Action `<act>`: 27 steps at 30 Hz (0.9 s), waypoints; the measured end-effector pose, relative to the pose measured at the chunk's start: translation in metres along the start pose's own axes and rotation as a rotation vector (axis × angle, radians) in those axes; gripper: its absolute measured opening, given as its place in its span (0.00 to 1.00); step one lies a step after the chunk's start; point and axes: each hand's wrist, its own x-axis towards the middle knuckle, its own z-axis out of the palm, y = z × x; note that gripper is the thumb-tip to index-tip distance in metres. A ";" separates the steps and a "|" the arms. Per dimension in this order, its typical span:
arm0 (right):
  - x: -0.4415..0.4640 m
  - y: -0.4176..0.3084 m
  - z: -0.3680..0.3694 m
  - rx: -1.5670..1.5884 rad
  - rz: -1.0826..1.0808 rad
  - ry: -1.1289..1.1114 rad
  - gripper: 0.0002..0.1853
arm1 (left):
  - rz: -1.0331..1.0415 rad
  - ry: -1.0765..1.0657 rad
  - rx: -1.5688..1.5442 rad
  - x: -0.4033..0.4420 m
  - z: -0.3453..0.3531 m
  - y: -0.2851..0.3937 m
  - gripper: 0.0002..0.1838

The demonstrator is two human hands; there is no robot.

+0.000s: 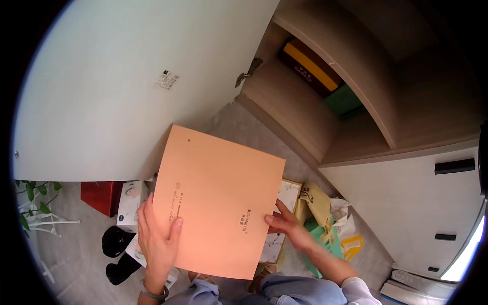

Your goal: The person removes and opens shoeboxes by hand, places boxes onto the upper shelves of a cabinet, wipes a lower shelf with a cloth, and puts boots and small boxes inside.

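We hold the box (218, 188) — nearly square, no clear long axis — between left hand (156, 231) and right hand (288, 226), gripping opposite side edges, neither nearer.

Two hands (158, 229), one peach package (218, 203), three black handles (454, 166), perhaps two black shoes (116, 241).

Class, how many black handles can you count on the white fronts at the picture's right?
3: an upper handle, a middle handle below it, and a small lower handle nearest the picture's bottom. Others may be hidden beyond the dark edge.
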 end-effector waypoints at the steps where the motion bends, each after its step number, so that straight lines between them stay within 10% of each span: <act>1: 0.007 -0.004 -0.013 -0.057 0.063 -0.102 0.44 | 0.002 0.002 -0.004 -0.001 0.001 0.002 0.38; 10: 0.187 -0.115 -0.135 -0.647 -0.533 0.610 0.37 | 0.022 -0.040 0.094 -0.003 0.006 0.004 0.46; 13: 0.289 -0.145 -0.210 -1.320 -1.078 1.068 0.42 | -0.001 -0.046 0.105 -0.003 0.008 0.001 0.45; 22: 0.347 -0.236 -0.251 -1.892 -0.247 1.351 0.30 | 0.040 -0.034 0.085 0.003 0.009 0.002 0.43; 27: 0.348 -0.211 -0.274 -1.626 -0.827 1.267 0.27 | 0.036 -0.044 0.100 0.000 0.010 -0.002 0.43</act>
